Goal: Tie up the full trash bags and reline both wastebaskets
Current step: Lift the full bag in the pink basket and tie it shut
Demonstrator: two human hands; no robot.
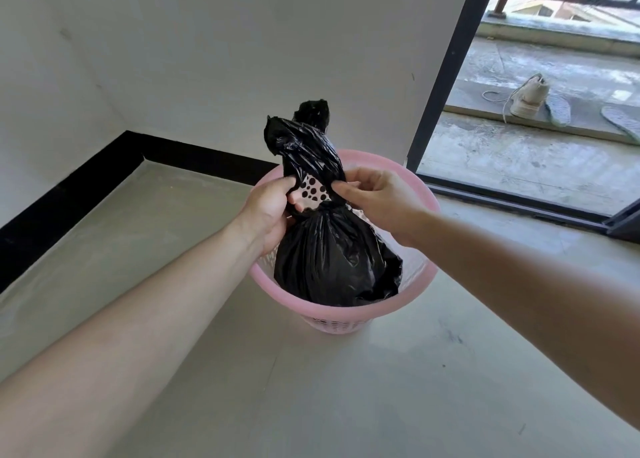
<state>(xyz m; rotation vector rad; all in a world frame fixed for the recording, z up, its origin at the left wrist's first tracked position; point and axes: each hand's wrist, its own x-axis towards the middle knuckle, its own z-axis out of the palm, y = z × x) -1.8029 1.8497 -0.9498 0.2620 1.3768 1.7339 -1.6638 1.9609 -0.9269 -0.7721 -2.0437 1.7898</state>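
Black trash bag sits in pink wastebasket, centre of scene; basket braces load. Left hand, right hand: each grip pinching twisted neck from own side, apparently to cinch knot.

One black trash bag, one pink wastebasket, two hands, one shoe and two insoles.

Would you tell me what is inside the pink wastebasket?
A full black trash bag fills the wastebasket; the left hand and right hand grip its twisted neck above the rim. The bag's contents and the basket's bottom are covered.
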